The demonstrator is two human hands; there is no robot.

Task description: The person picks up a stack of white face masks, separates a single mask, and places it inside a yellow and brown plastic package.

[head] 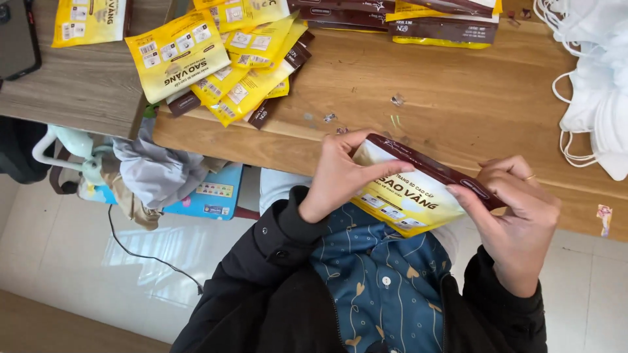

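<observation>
A flat yellow and white pouch (405,196) with a dark brown top strip is held between both hands over the near edge of a wooden table (458,104). My left hand (340,175) grips the pouch's left end, thumb on the brown strip. My right hand (513,209), with a ring on one finger, pinches the brown strip at the right end. The pouch tilts down to the right. My black jacket sleeves and blue patterned shirt show below.
A loose heap of similar yellow pouches (222,65) lies at the table's far left, more stacked pouches (445,26) at the back. White face masks (595,85) pile at the right. A dark phone (16,36) lies on a grey table. Below are a blue box (209,196) and a cable.
</observation>
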